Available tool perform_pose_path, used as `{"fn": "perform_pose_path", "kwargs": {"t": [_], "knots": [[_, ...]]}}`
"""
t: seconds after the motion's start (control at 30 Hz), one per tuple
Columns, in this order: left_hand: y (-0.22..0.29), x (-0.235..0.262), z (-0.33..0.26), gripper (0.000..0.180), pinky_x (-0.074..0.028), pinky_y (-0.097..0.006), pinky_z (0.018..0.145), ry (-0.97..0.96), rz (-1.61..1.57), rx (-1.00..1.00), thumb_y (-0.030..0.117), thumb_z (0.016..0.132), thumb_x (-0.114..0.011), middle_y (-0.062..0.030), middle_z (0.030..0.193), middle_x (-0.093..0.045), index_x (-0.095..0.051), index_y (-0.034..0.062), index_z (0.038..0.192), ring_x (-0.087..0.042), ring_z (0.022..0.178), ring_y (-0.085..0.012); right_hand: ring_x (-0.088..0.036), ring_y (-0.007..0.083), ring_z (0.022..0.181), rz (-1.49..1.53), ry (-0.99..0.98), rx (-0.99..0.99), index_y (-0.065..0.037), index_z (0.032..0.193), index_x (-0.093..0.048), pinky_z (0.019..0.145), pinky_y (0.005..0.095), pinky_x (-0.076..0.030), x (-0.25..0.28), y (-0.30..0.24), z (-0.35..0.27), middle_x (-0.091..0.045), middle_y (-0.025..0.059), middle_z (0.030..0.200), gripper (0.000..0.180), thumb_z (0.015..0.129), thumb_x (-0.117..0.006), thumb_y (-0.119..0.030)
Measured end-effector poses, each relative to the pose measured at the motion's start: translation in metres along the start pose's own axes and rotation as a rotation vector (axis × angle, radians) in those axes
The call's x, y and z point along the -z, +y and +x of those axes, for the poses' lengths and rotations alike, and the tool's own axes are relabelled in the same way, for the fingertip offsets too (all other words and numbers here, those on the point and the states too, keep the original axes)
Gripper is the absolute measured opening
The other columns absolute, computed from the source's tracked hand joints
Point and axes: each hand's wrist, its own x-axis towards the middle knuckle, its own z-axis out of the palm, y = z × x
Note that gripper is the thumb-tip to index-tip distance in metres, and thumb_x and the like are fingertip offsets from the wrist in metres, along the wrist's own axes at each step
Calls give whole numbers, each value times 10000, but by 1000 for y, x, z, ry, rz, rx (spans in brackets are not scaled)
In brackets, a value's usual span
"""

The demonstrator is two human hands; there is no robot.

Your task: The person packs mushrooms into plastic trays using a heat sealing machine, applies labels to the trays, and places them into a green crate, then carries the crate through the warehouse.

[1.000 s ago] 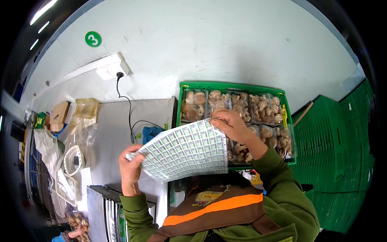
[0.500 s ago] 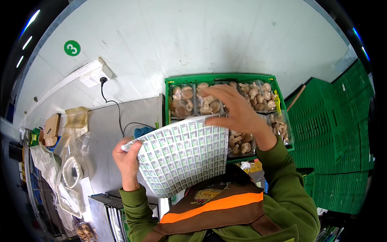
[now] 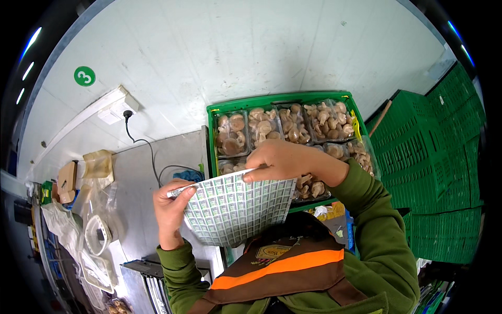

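Scuffed white panel wall (image 3: 251,52), far side.
Flat grey metal worktop (image 3: 141,209) at left; white rectangular socket (image 3: 117,110) above it; narrow white lights (image 3: 28,71) far left.

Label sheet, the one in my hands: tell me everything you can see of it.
The label sheet is white, thin and paper-like, with rows of small grey-and-green printed rectangles; the print is too small to make out. It hangs tilted in front of the apron, its upper left corner looking curled. The left hand pinches that corner; the right hand pinches the top edge.
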Motion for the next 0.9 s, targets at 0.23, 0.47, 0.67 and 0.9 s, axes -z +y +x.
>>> {"fn": "perform_pose_path", "kwargs": {"t": [0.23,0.47,0.67,0.9], "knots": [[-20,3,-2,158,-391,-217,572,226,-190,24,102,847,-749,16,690,-606,-667,-10,774,-499,615,-58,-613,125,832,453,548,-39,-33,985,-708,721,294,-469,-13,27,-36,-683,58,904,190,831,-745,-137],[-34,11,-3,204,-406,-231,561,276,-115,14,155,836,-764,15,690,-605,-646,0,776,-510,621,-61,-566,67,777,454,572,-88,-40,1018,-715,673,251,-451,-34,55,-43,-681,1,870,198,894,-710,-194],[-25,11,-5,272,-517,-257,681,-31,-223,184,74,766,-784,-75,813,-706,-695,-63,984,-655,713,-138,-478,18,655,677,582,-213,-37,946,-731,579,225,-394,-56,67,-43,-604,-76,704,287,956,-637,-308],[-26,14,-1,155,-455,-236,622,99,26,221,81,787,-785,-30,759,-678,-698,-32,845,-580,664,-80,-345,41,547,571,583,-172,-28,612,-540,474,292,-273,-66,79,-44,-402,-63,542,454,940,-658,-319]]}}
